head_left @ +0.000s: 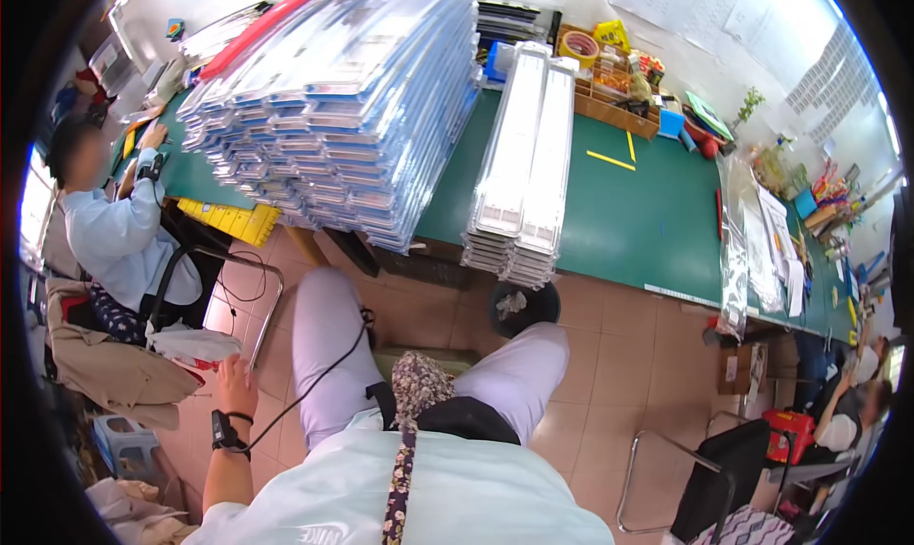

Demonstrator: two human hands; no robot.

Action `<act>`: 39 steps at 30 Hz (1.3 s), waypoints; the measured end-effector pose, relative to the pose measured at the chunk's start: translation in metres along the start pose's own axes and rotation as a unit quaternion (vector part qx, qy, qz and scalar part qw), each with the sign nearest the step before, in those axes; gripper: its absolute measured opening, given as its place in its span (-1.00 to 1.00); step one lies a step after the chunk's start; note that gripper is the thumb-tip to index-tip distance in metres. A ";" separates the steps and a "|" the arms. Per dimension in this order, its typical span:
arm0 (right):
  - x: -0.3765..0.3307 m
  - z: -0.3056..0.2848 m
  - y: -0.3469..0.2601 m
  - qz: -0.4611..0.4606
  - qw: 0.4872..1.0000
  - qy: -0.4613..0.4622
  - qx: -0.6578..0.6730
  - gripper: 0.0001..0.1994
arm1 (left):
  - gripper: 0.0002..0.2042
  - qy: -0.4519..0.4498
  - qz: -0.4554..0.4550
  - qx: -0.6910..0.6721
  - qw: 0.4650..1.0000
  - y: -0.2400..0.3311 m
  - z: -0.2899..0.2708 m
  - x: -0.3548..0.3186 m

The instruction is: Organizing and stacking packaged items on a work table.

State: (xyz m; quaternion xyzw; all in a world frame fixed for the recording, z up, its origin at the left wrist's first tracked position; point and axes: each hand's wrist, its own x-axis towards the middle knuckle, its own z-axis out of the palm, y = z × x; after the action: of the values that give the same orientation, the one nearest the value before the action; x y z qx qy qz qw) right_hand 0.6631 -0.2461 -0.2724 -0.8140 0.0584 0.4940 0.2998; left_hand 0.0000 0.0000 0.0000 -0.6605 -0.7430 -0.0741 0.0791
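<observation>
— Where is your left hand just now?

— My left hand point(234, 385) is hanging low at my left side, out past my knee, with a dark band on the wrist and a thin black cable running from it up across my lap. It is reaching toward the white plastic bag point(193, 343) that is lying on the seat of the metal-framed chair point(255, 309) beside me. The fingers are curling at the bag's edge, but I cannot tell whether they are gripping it or only touching it.

— And your right hand?

— It is not showing anywhere; only my light trousers and pale shirt are filling the lower middle.

— What is lying ahead of you?

— The green table point(636, 223) is stretching across the top. On its left part a tall heap of clear-wrapped flat packs point(354, 107) is leaning out over the near edge, and just right of it a stack of long white trays point(524, 169) is jutting over the edge too. Below the trays a small black bin point(525, 307) is standing on the tiled floor, near my right knee.

— Anyone near you?

— A person in a light blue shirt point(116, 233) is sitting at the table's left end, just beyond the chair.
</observation>
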 end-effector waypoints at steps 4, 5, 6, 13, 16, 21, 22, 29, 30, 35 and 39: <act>-0.009 -0.062 -0.052 -0.057 0.980 0.144 0.126 -0.71 | -0.82 0.033 0.081 -0.047 0.995 0.025 -0.025 0.036; -0.015 -0.090 -0.069 -0.088 0.960 0.207 0.165 -0.73 | -0.83 0.031 0.082 -0.055 0.995 0.019 -0.028 0.039; -0.022 -0.107 -0.086 -0.114 0.934 0.268 0.205 -0.74 | -0.80 0.051 0.062 -0.081 0.993 0.011 -0.021 0.050; -0.102 -0.105 -0.168 -0.212 0.934 0.213 0.194 -0.78 | -0.55 -0.126 0.224 -0.211 0.943 0.107 0.046 0.156; -0.125 -0.062 -0.192 -0.245 0.958 0.111 0.103 -0.80 | -0.50 -0.199 0.370 -0.152 0.895 0.161 0.039 0.188; -0.143 -0.019 -0.229 -0.293 0.955 0.043 0.009 -0.80 | -0.33 -0.459 0.500 -0.105 0.727 0.195 0.101 0.192; -0.140 -0.015 -0.232 -0.290 0.956 0.033 -0.011 -0.82 | -0.30 -0.484 0.518 -0.152 0.689 0.198 0.126 0.182; -0.138 -0.018 -0.231 -0.302 0.945 0.091 -0.091 -0.83 | -0.75 -0.420 0.483 -0.093 0.763 0.222 0.137 0.187; -0.138 -0.020 -0.229 -0.305 0.944 0.095 -0.085 -0.83 | -0.76 -0.382 0.431 -0.118 0.809 0.207 0.142 0.202; -0.128 -0.031 -0.245 -0.431 0.817 0.351 -0.151 -0.85 | -0.84 -0.268 0.273 -0.192 0.904 0.102 0.164 0.258; -0.133 -0.067 -0.271 -0.481 0.704 0.521 -0.033 -0.84 | -0.86 -0.285 0.197 -0.092 0.934 0.084 0.116 0.258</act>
State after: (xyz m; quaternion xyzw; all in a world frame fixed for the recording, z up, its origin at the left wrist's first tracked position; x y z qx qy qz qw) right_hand 0.7537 -0.0894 -0.0220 -0.8688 -0.2103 -0.2187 0.3914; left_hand 0.0514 0.2850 -0.0567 -0.7913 -0.5793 0.0667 -0.1841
